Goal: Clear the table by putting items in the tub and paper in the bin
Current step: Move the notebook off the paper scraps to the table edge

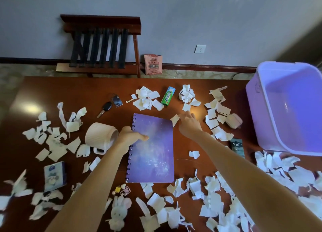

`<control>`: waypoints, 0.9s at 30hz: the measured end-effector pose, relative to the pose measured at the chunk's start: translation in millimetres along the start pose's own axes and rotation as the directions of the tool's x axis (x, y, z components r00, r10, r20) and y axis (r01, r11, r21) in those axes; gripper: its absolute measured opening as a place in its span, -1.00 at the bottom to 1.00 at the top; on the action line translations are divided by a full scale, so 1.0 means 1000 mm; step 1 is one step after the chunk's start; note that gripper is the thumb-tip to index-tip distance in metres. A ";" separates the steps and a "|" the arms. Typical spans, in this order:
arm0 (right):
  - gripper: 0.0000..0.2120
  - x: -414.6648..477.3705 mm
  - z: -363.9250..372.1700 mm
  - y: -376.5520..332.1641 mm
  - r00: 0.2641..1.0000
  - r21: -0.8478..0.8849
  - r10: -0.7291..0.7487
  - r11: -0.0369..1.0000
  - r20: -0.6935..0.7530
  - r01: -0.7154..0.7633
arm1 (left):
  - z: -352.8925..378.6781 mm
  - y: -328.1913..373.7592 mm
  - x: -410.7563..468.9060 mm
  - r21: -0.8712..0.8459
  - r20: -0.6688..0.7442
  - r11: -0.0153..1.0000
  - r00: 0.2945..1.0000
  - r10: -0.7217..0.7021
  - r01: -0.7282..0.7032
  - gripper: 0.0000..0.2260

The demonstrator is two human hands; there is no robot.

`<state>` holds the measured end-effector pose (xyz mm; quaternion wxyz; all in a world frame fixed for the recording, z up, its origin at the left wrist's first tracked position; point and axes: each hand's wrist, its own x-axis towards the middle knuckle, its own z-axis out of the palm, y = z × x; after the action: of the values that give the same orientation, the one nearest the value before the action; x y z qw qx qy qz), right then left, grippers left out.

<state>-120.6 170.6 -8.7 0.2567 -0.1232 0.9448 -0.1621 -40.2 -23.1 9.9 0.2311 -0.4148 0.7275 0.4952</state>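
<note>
A purple spiral notebook (153,155) lies in the middle of the brown table (69,90). My left hand (129,136) grips its spiral edge, thumb on the cover. My right hand (189,124) pinches a torn paper scrap (174,119) at the notebook's far right corner. Several torn white paper pieces (214,200) are scattered all over the table. A purple tub (261,120) stands at the right edge of the table. No bin is in view.
A cream mug (100,136) lies on its side left of my left hand. Car keys (108,106), a green gum pack (167,95), a white earbud case (233,120), a dark packet (237,147), a tissue pack (54,176) and a plush rabbit keychain (119,210) lie around. A wooden rack (102,45) stands by the wall.
</note>
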 end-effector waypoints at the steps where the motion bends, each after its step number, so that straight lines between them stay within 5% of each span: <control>1: -0.56 -0.003 0.000 -0.003 1.000 0.077 0.022 0.997 -0.012 -0.021 | -0.005 -0.001 -0.004 -0.027 -0.026 1.000 1.000 0.004 -0.005 -0.60; 3: -0.58 -0.014 0.001 -0.009 0.996 0.355 0.089 0.932 -0.013 -0.079 | -0.012 -0.002 -0.010 -0.115 -0.048 0.993 0.999 0.022 -0.027 -0.59; 5: -0.60 -0.034 0.001 -0.020 0.985 0.673 0.140 0.719 0.102 -0.172 | -0.017 0.002 -0.020 -0.233 -0.030 0.970 0.998 0.059 -0.064 -0.65; 7: -0.72 -0.056 0.002 -0.028 0.969 0.813 0.098 0.529 0.227 -0.243 | -0.019 0.008 -0.033 -0.309 -0.011 0.944 0.993 0.116 -0.113 -0.67; 10: -0.88 -0.086 -0.002 -0.032 0.965 0.904 0.120 0.340 0.233 -0.260 | -0.012 0.013 -0.051 -0.374 0.010 0.910 0.980 0.200 -0.181 -0.65; 19: -0.68 -0.150 -0.021 0.023 0.910 0.899 0.411 0.380 0.048 -0.219 | 0.067 -0.001 -0.091 -0.400 0.145 0.896 0.952 0.271 -0.194 -0.83; 27: -0.77 -0.222 -0.005 0.116 0.719 0.942 0.695 0.235 0.010 -0.241 | 0.163 -0.004 -0.133 -0.202 0.375 0.963 0.894 0.245 -0.178 -0.87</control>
<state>45.4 348.6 51.4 0.1099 0.3707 0.7207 -0.5754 23.9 175.2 41.3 0.2838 -0.2414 0.6635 0.6488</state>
